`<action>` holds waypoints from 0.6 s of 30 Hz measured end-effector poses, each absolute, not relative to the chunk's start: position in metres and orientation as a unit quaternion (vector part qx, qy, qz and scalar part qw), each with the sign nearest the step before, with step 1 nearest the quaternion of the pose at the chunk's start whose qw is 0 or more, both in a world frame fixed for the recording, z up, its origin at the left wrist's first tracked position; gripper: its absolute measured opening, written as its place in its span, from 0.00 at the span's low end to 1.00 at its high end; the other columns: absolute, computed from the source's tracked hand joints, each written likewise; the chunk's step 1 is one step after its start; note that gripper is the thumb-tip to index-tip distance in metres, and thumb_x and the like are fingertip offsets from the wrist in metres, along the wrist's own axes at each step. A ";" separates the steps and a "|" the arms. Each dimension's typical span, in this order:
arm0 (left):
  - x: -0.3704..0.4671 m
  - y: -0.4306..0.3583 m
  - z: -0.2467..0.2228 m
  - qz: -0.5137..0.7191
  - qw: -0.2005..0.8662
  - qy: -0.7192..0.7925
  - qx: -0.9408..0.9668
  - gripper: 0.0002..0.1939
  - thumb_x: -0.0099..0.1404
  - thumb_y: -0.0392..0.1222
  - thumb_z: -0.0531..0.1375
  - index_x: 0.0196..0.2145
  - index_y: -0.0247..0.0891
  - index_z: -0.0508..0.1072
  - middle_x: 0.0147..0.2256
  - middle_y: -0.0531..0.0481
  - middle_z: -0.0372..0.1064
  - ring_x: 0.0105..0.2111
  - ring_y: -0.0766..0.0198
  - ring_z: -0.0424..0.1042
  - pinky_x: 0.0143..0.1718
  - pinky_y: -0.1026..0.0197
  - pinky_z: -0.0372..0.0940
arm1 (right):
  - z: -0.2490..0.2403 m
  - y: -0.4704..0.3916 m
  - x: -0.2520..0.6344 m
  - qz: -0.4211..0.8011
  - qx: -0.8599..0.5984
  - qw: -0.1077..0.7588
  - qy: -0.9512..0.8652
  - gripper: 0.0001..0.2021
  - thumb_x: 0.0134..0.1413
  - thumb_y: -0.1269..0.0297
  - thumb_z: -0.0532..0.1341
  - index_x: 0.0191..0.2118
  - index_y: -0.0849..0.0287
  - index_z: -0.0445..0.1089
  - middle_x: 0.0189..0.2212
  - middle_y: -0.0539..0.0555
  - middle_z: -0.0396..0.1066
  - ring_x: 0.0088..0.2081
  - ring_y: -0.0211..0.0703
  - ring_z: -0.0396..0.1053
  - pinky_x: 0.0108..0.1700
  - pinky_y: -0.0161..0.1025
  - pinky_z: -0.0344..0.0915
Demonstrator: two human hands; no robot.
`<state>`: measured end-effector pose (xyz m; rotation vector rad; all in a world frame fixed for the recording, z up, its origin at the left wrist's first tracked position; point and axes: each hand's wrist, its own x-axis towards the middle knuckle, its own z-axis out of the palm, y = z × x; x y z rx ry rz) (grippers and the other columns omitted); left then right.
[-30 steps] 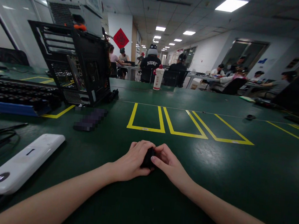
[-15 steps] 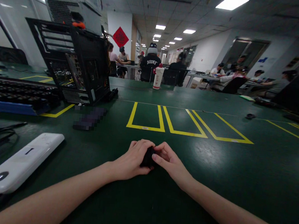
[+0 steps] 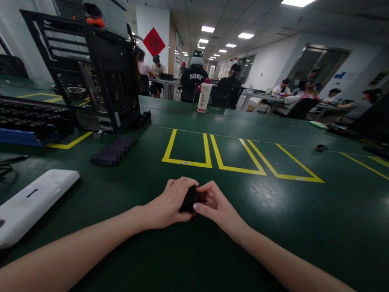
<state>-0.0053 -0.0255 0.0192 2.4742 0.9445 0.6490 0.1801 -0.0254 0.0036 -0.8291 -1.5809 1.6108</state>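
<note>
Green tabletop (image 3: pixel 238 191) between hands (image 3: pixel 171 201) (image 3: pixel 219 208) and tape (image 3: pixel 199 165)

The black object (image 3: pixel 188 199) is small, dark all over and matt-looking, with a fairly straight edge showing along its right side; much of it is covered, so its full outline and what it is cannot be told. It sits between the two hands, its left part wrapped by the fingers and thumb of the left hand (image 3: pixel 171 204), its right edge met by the thumb and fingertips of the right hand (image 3: pixel 216 208); whether its underside touches the green tabletop (image 3: pixel 196 265) is hidden.
</note>
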 end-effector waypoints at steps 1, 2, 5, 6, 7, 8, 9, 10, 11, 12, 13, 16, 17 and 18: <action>-0.005 -0.026 0.021 0.232 0.207 0.339 0.888 0.27 0.57 0.36 0.59 0.50 0.42 0.51 0.47 0.46 0.57 0.46 0.55 0.60 0.47 0.52 0.55 | 0.004 -0.026 0.179 0.621 -0.329 0.364 -0.612 0.12 0.48 0.66 0.61 0.37 0.56 0.58 0.39 0.50 0.63 0.44 0.41 0.65 0.46 0.44 0.64; -0.005 -0.026 0.022 0.231 0.206 0.338 0.889 0.26 0.57 0.36 0.59 0.50 0.42 0.51 0.47 0.45 0.57 0.46 0.55 0.60 0.47 0.52 0.55 | 0.004 -0.026 0.178 0.617 -0.336 0.367 -0.610 0.11 0.49 0.66 0.61 0.37 0.56 0.58 0.38 0.50 0.63 0.43 0.40 0.65 0.45 0.44 0.64; -0.005 -0.026 0.024 0.231 0.199 0.340 0.890 0.27 0.57 0.36 0.59 0.50 0.41 0.51 0.46 0.45 0.57 0.47 0.54 0.60 0.47 0.51 0.55 | 0.006 -0.026 0.176 0.610 -0.355 0.368 -0.605 0.11 0.49 0.66 0.61 0.38 0.56 0.58 0.38 0.50 0.63 0.43 0.41 0.65 0.46 0.44 0.64; -0.005 -0.026 0.023 0.231 0.197 0.341 0.890 0.27 0.57 0.36 0.59 0.50 0.41 0.51 0.47 0.45 0.57 0.47 0.54 0.60 0.47 0.50 0.55 | 0.007 -0.026 0.175 0.609 -0.360 0.365 -0.605 0.12 0.49 0.66 0.61 0.39 0.56 0.59 0.39 0.51 0.63 0.44 0.41 0.64 0.47 0.45 0.63; -0.005 -0.026 0.023 0.232 0.195 0.341 0.890 0.28 0.56 0.36 0.60 0.51 0.41 0.51 0.47 0.45 0.57 0.47 0.54 0.59 0.47 0.50 0.55 | 0.007 -0.025 0.176 0.609 -0.362 0.362 -0.606 0.12 0.49 0.67 0.61 0.40 0.56 0.59 0.40 0.51 0.63 0.45 0.42 0.64 0.48 0.45 0.63; -0.005 -0.026 0.022 0.233 0.194 0.341 0.890 0.28 0.57 0.35 0.59 0.51 0.42 0.50 0.47 0.44 0.57 0.47 0.54 0.59 0.48 0.50 0.55 | 0.007 -0.025 0.176 0.610 -0.360 0.358 -0.609 0.12 0.49 0.67 0.60 0.40 0.57 0.59 0.40 0.51 0.63 0.46 0.42 0.64 0.49 0.45 0.62; -0.005 -0.026 0.021 0.233 0.192 0.340 0.891 0.28 0.57 0.35 0.59 0.51 0.42 0.50 0.47 0.44 0.57 0.48 0.54 0.59 0.48 0.50 0.54 | 0.006 -0.025 0.177 0.613 -0.353 0.353 -0.613 0.12 0.50 0.67 0.60 0.40 0.57 0.59 0.40 0.52 0.64 0.46 0.42 0.64 0.50 0.45 0.62; -0.005 -0.026 0.020 0.234 0.191 0.338 0.891 0.27 0.57 0.35 0.59 0.51 0.42 0.50 0.47 0.45 0.56 0.48 0.54 0.59 0.48 0.50 0.54 | 0.006 -0.025 0.178 0.616 -0.341 0.351 -0.617 0.11 0.50 0.67 0.60 0.40 0.57 0.59 0.40 0.51 0.64 0.46 0.42 0.64 0.49 0.45 0.62; -0.005 -0.026 0.019 0.235 0.190 0.336 0.892 0.27 0.57 0.35 0.59 0.51 0.42 0.50 0.47 0.45 0.56 0.48 0.54 0.59 0.48 0.50 0.54 | 0.005 -0.025 0.179 0.620 -0.328 0.351 -0.620 0.12 0.49 0.67 0.61 0.39 0.57 0.59 0.40 0.51 0.63 0.46 0.42 0.64 0.49 0.45 0.63; -0.005 -0.025 0.017 0.237 0.188 0.336 0.892 0.28 0.57 0.35 0.59 0.51 0.42 0.50 0.47 0.45 0.57 0.48 0.54 0.59 0.48 0.51 0.54 | 0.004 -0.025 0.180 0.622 -0.317 0.352 -0.623 0.12 0.48 0.68 0.61 0.39 0.56 0.59 0.41 0.51 0.63 0.46 0.41 0.64 0.49 0.45 0.63; -0.005 -0.025 0.016 0.241 0.185 0.338 0.891 0.28 0.56 0.34 0.59 0.51 0.41 0.50 0.47 0.45 0.57 0.47 0.54 0.59 0.48 0.51 0.54 | 0.004 -0.025 0.181 0.624 -0.309 0.355 -0.624 0.14 0.47 0.69 0.62 0.39 0.56 0.58 0.41 0.50 0.63 0.46 0.41 0.64 0.49 0.44 0.63; -0.004 -0.024 0.014 0.251 0.181 0.347 0.885 0.30 0.54 0.33 0.61 0.50 0.41 0.51 0.46 0.45 0.57 0.46 0.54 0.59 0.46 0.51 0.55 | 0.002 -0.026 0.180 0.624 -0.312 0.364 -0.617 0.13 0.47 0.68 0.62 0.38 0.55 0.58 0.40 0.50 0.63 0.44 0.40 0.65 0.46 0.43 0.64; -0.004 -0.024 0.014 0.248 0.181 0.347 0.886 0.29 0.54 0.34 0.61 0.50 0.40 0.51 0.47 0.45 0.57 0.47 0.54 0.59 0.47 0.51 0.55 | 0.001 -0.025 0.179 0.621 -0.319 0.367 -0.615 0.12 0.48 0.67 0.61 0.38 0.56 0.58 0.39 0.50 0.63 0.43 0.40 0.66 0.45 0.42 0.64; -0.003 -0.024 0.015 0.243 0.180 0.346 0.888 0.28 0.55 0.35 0.60 0.50 0.40 0.51 0.47 0.45 0.57 0.47 0.54 0.59 0.47 0.52 0.55 | 0.001 -0.025 0.178 0.614 -0.327 0.372 -0.614 0.11 0.49 0.65 0.61 0.37 0.56 0.58 0.37 0.50 0.64 0.42 0.40 0.66 0.44 0.42 0.65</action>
